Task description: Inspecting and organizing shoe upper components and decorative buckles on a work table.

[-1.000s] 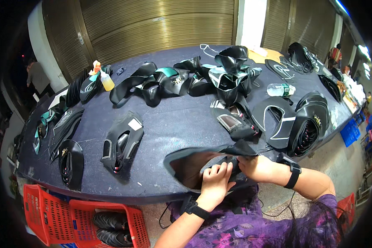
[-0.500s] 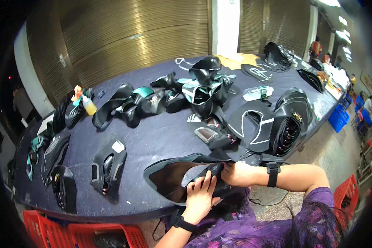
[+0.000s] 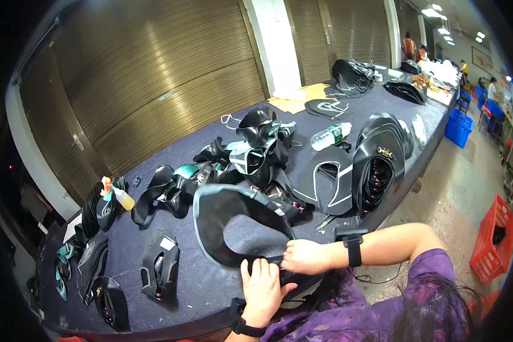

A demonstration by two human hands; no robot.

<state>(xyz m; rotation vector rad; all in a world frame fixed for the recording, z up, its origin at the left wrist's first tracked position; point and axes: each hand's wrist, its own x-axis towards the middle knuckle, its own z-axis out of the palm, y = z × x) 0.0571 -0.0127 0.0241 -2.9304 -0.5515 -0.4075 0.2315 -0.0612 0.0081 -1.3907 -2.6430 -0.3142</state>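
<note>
A black shoe upper [image 3: 214, 228] with a pale grey-blue edge stands curved in a U over the near part of the table. My left hand [image 3: 263, 286] grips its near end, fingers laid over the edge and thumb out to the side. Close beside it, my right hand [image 3: 309, 256] is closed with bent fingers on the same end of the shoe upper. What lies under the fingers is hidden. Just beyond my hands rests a small pointed metal tool [image 3: 325, 221], perhaps tweezers or small scissors.
Several black and green shoe uppers [image 3: 255, 159] lie heaped on the dark table [image 3: 211, 308]. A stack of black uppers [image 3: 382, 165] stands at the right, near a plastic bottle [image 3: 330, 137]. A spray bottle [image 3: 123, 198] is at the left. A red basket [image 3: 492, 239] stands on the floor.
The shoe upper has turned and spread from a pouch-like shape into an open U. My left hand has come off its middle to its near end. The view has tilted and shifted.
</note>
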